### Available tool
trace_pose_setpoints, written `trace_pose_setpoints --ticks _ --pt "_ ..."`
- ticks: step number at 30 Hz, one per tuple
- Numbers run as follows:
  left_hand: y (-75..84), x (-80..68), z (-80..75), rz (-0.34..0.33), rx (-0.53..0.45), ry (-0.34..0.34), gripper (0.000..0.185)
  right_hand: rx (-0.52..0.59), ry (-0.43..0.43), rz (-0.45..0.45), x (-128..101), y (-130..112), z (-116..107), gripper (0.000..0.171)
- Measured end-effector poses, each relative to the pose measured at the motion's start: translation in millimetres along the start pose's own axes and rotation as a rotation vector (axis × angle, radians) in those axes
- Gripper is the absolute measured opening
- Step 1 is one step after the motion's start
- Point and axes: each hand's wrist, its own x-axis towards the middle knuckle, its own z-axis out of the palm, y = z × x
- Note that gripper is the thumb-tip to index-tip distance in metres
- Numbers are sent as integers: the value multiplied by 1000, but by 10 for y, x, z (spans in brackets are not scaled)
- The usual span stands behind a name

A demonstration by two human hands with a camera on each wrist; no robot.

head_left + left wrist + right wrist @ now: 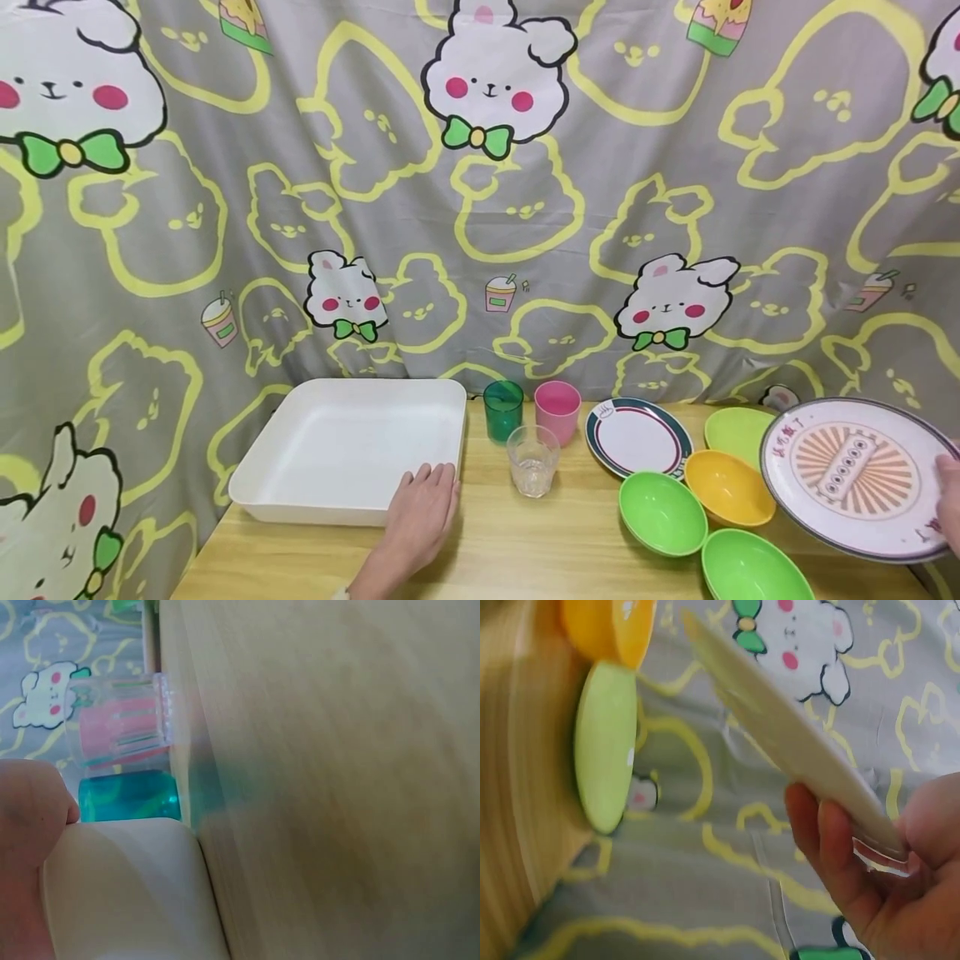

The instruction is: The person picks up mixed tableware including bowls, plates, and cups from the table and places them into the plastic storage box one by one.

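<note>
Nearest us, at 7 o'clock on the wooden table (525,542), our left hand (423,512) lies flat with relaxed fingers against the near right corner of the white tray (345,450), holding nothing. At 4 o'clock our right hand (949,500) grips the large patterned plate (855,475) by its right rim, fingers beneath and thumb on top, as the right wrist view (855,862) confirms; the plate hangs tilted above the table edge, clear of the bowls.

To carry this plate well, we judge that the grip should sit deeper on the rim and the plate be levelled, so that it clears the yellow bowl (727,487) and the two green bowls (662,512) (753,567) just beside it. The left hand should press down lightly so the tray cannot slide.

Farther off stand a clear glass (533,460), a green cup (502,410), a pink cup (557,411), a striped plate (637,435) and a pale green plate (738,432), before the rabbit-print cloth (480,208).

The right hand is mostly cut off at the head view's edge; the left wrist view is blurred and shows only a fingertip's side.
</note>
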Motion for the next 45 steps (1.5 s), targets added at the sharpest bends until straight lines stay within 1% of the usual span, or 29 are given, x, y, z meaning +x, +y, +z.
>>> trace_pose_setpoints --ticks 1,3,5,7,8,9,12,13,16,20,24,29,38,42,45 --pt "0 9 -1 0 0 -1 20 56 -28 -19 -16 -29 -6 25" --pt "-1 21 -4 -4 0 -11 20 47 -84 -44 -61 -127 -7 27" --pt "-2 26 -7 -10 0 -22 20 42 -99 -119 -120 -202 29 29" --pt "-1 24 -10 -19 -2 -35 20 -44 -172 -128 -183 -368 27 42" --pt "0 20 -9 -22 -2 -39 20 -98 -187 -133 -198 -422 37 46" --pt "3 17 -15 -24 -2 -43 20 -120 -200 -132 -213 -461 49 46" --pt "12 9 -19 -23 -2 -51 19 -180 -244 -88 -248 -571 84 51" --pt "15 8 -21 -23 -1 -52 20 -183 -255 -79 -261 -586 97 52" --pt "22 3 -14 -25 -2 -57 20 -145 -295 -53 -293 -609 148 54" --pt "26 2 4 -41 -4 -68 17 -79 -335 -44 -351 -635 225 57" --pt "21 8 21 -45 -4 -75 17 16 -372 -7 -439 -750 321 59" --pt "25 16 30 -45 -15 -71 17 117 -392 58 -574 -951 509 61" --pt "12 2 20 -37 -29 -72 17 239 -404 83 -733 -1271 873 54" --pt "4 7 7 -39 -33 -84 17 305 -425 127 -774 -1373 1021 54" --pt "12 17 -11 -35 -39 -93 16 326 -439 151 -812 -1418 1112 54"
